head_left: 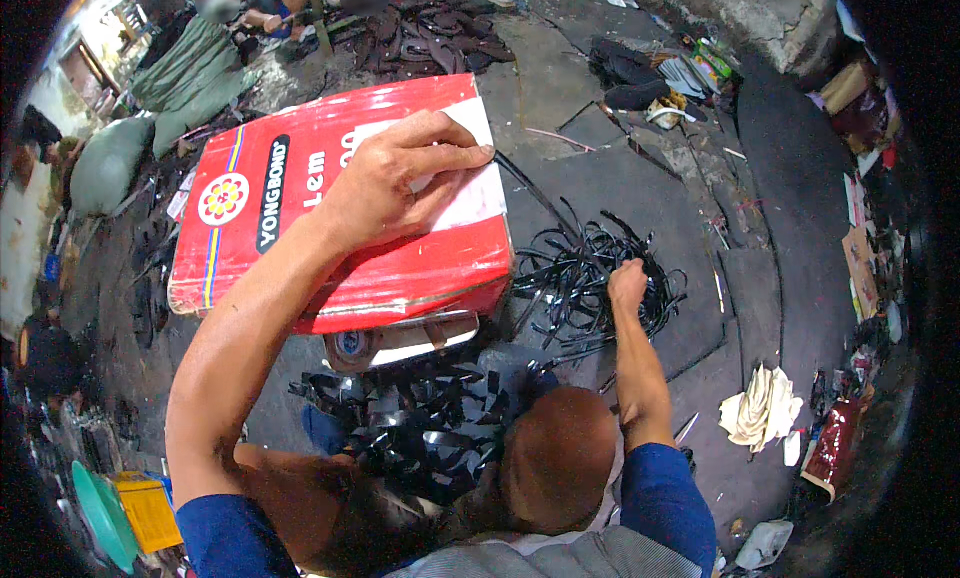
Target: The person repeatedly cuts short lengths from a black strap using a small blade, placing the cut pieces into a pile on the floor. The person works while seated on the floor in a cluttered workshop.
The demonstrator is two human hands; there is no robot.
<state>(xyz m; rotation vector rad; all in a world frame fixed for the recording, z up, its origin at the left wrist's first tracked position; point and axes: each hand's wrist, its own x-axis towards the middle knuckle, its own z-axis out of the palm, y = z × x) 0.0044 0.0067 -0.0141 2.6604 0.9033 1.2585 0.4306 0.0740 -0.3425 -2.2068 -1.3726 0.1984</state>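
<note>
A large red carton [400,278] with a pale patch along its right side stands in front of me. My left hand [415,173] lies over its top, thumb and fingers pinched at the right edge on the end of a thin black strip [535,190]. From there the strip slopes down into a loose tangle of shiny black strips [570,278] on the floor. My right hand [628,283] is in the right part of this tangle, its fingers closed on some strips; the fingertips are partly hidden.
Black scraps [430,428] lie between my legs, close to my bare knee [560,458]. A cream cloth [760,410] is on the floor at right. Dark curved pieces [420,33] are heaped at the back, near another person [280,13]. Green sacking [190,78] lies far left.
</note>
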